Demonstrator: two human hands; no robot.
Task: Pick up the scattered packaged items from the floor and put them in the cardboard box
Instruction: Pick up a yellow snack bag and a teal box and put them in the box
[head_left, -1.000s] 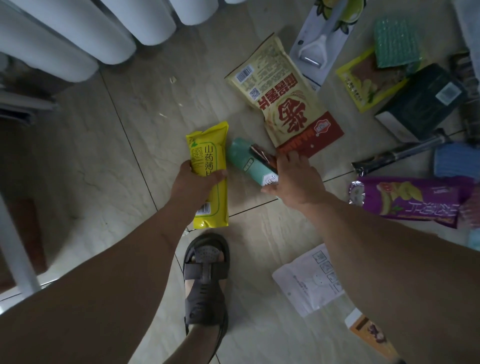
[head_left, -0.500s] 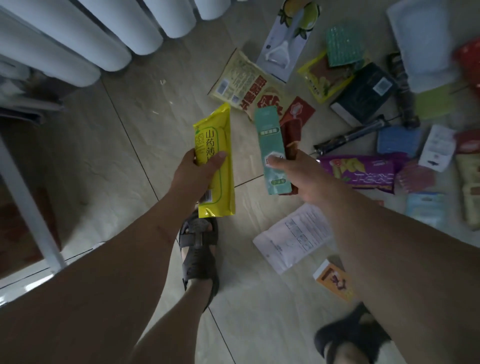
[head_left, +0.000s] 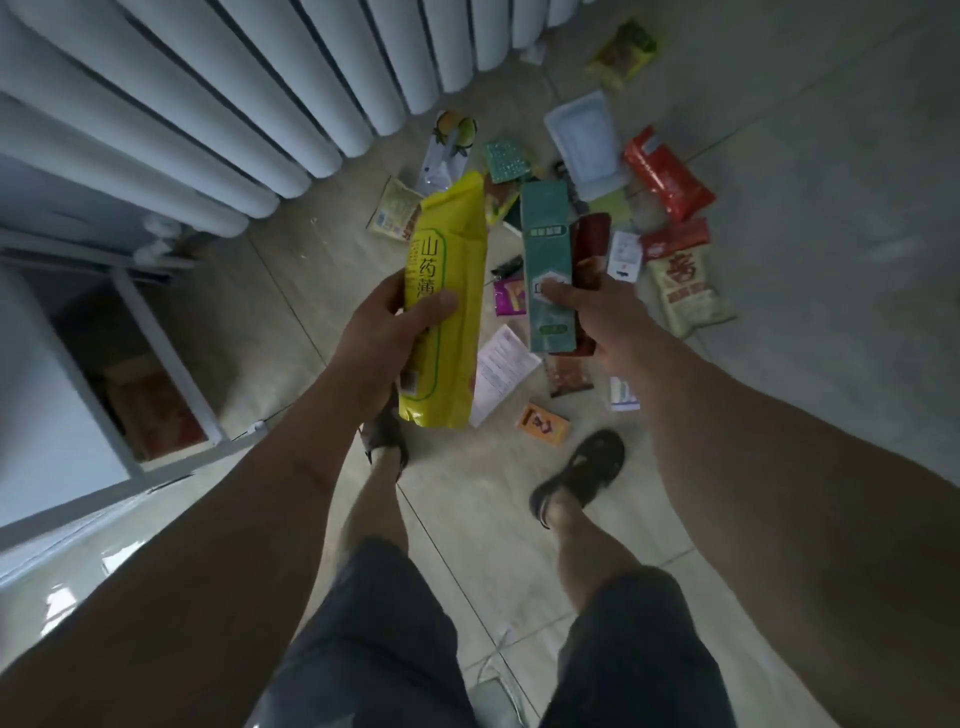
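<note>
Head view. Floor (head_left: 810, 218) was pale glossy tile with thin dark grout lines; a white ribbed radiator (head_left: 218, 119) ran along the upper left, and a white-framed shelf unit (head_left: 130, 332) stood at left with a reddish box on its lowest level. No cardboard box could be identified in this view.

Left hand (head_left: 379, 338) gripped the yellow snack pack (head_left: 447, 301), thumb across its front, pack upright and clear of the floor. Right hand (head_left: 597, 312) was clamped on the teal packet (head_left: 545, 260) together with a dark red packet (head_left: 589, 249) behind it, thumb pressing the teal face.

Change against the frame half a second before: both hands and their packs sat higher and the camera stood well above the floor, with both legs, dark shorts and both sandals now visible; the litter looked smaller and more of it was in frame, including a red pouch (head_left: 667, 179), a white tray (head_left: 587, 137) and a beige chip bag (head_left: 688, 291).

Remaining packets lay clustered between the radiator foot and the right sandal (head_left: 582, 473); a white leaflet (head_left: 501, 371) and an orange card (head_left: 543, 423) lay nearest the feet. Open tile lay to the right of the cluster and in the foreground around the legs; radiator and shelf closed off the left side
</note>
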